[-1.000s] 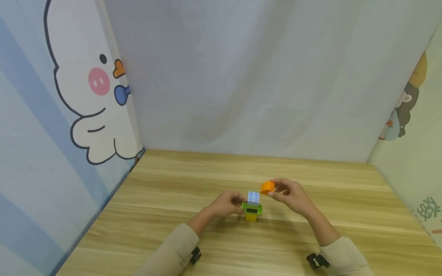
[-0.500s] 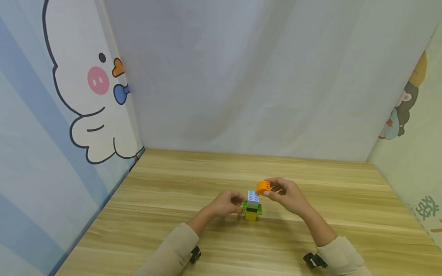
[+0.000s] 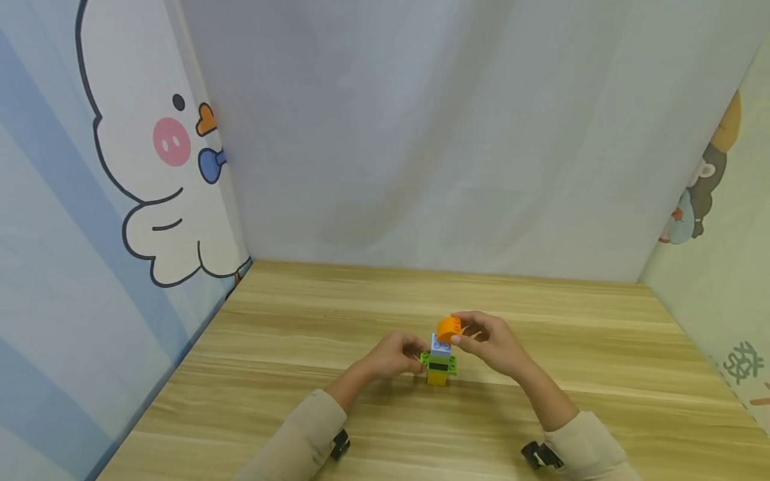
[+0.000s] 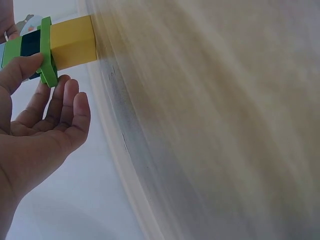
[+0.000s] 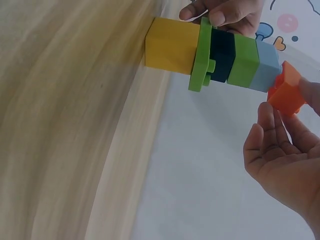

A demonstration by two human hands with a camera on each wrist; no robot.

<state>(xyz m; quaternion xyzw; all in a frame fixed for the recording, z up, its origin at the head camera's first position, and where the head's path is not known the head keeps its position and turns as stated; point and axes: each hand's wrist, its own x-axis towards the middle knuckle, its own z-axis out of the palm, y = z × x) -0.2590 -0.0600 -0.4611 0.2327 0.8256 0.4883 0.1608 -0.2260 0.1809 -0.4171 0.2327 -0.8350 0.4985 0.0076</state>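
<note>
A stack of toy building blocks stands upright on the wooden table (image 3: pixel 289 407). From the bottom it has a yellow block (image 5: pixel 172 45), a wide green plate (image 5: pixel 201 55), a dark block (image 5: pixel 223 57), a green block (image 5: pixel 243 61) and a light blue block (image 5: pixel 265 66). My left hand (image 3: pixel 391 355) pinches the left end of the green plate between thumb and fingertips. My right hand (image 3: pixel 499 346) pinches an orange curved block (image 3: pixel 448 329), tilted over the light blue block's studs. One edge of it seems to touch them; whether it is seated I cannot tell.
Behind the table hangs a plain pale curtain (image 3: pixel 421 133). Printed cloths with cartoon figures hang at the left (image 3: pixel 138 167) and the right. A black wrist strap piece (image 3: pixel 340 443) shows by my left sleeve, another by my right.
My right hand has moved left with the orange block, from beside the stack to over its top. The left hand and the stack have stayed in place.
</note>
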